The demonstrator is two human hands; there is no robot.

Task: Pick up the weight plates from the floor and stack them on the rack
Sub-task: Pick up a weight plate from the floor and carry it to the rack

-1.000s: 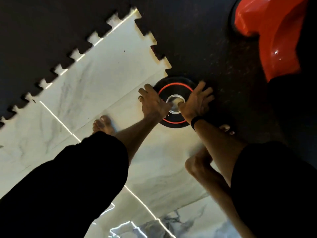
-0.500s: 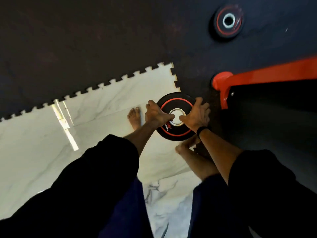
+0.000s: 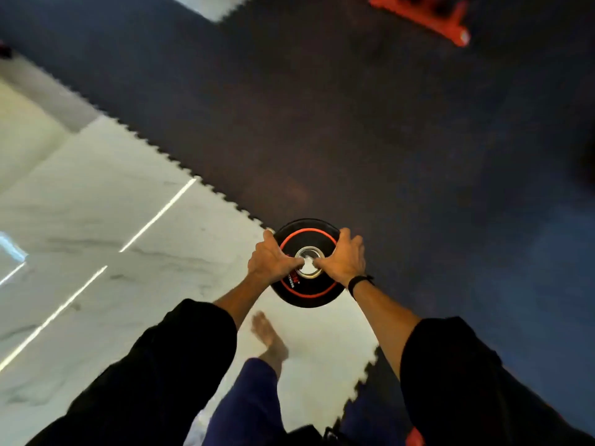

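A black weight plate (image 3: 307,236) with a red ring and a steel centre hole is held flat in front of me, above the floor. My left hand (image 3: 270,259) grips its left rim, with the thumb reaching into the centre hole. On the right rim my right hand (image 3: 346,260) grips the plate the same way, a black band on its wrist. A red steel frame piece (image 3: 428,17), possibly the rack's base, lies blurred at the top right.
Dark rubber mat (image 3: 402,156) covers the floor ahead and to the right. White marble-look tile (image 3: 96,236) with a jagged puzzle edge lies to the left and below. My bare foot (image 3: 270,339) stands on the tile under the plate.
The plate has come up off the floor in both hands. The view has swung; the red frame now lies far off at the top right, and the second plate is out of view.
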